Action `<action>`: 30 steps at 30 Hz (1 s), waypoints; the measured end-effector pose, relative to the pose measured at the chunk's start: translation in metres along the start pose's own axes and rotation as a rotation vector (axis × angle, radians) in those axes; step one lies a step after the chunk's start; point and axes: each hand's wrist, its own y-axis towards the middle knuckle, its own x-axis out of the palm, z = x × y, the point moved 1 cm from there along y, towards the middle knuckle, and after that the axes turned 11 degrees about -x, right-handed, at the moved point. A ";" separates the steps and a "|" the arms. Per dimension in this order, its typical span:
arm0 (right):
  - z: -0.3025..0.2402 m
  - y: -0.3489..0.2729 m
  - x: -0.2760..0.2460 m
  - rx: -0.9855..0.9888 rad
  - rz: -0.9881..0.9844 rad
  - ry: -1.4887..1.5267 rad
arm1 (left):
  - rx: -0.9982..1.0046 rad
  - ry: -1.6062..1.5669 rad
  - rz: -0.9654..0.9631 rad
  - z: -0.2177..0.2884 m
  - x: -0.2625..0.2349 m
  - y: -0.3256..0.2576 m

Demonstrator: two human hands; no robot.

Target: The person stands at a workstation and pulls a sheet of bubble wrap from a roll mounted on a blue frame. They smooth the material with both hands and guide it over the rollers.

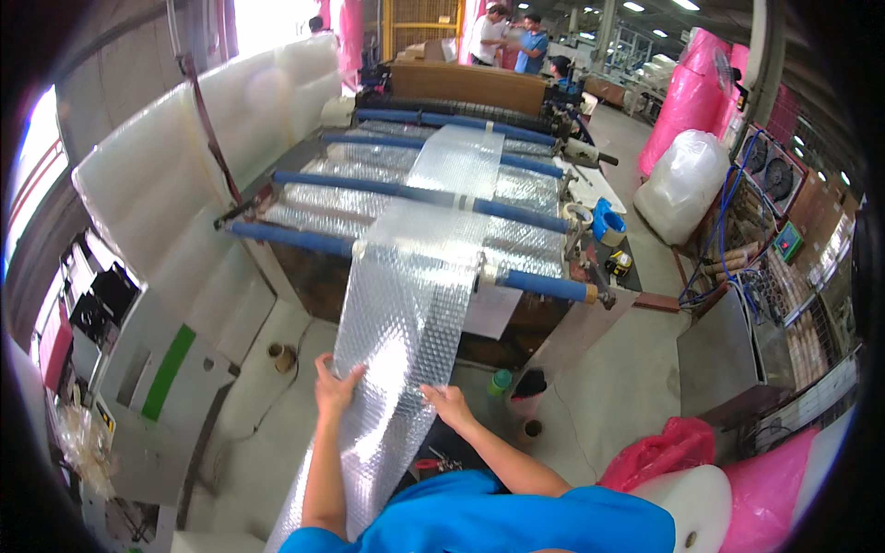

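A: Grip check: left hand (334,387) and right hand (449,402) each clamp an edge of the bubble-wrap strip (406,304), which runs between them from the blue roller (544,285) ahead.

B: Best to keep equal tension on both sides so the strip tracks straight.

Clear bubbles, blue rollers, pink bags
The bubble wrap sheet (406,304) is clear with a dotted bubble pattern; the rollers (424,195) are blue, the bags (687,101) bright pink, the sleeve (516,521) blue
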 end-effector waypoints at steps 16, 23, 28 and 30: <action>-0.088 -0.034 0.003 0.022 0.008 0.334 | 0.233 -0.320 -0.134 0.021 -0.058 -0.009; 0.000 -0.014 0.009 -0.051 0.080 0.236 | 0.032 -0.095 -0.218 -0.022 -0.001 0.026; 0.042 0.009 0.007 -0.024 0.181 0.113 | 0.001 -0.040 -0.231 -0.026 0.042 0.050; 0.041 0.014 0.002 0.002 0.160 0.052 | 0.026 0.015 -0.192 -0.027 0.050 0.054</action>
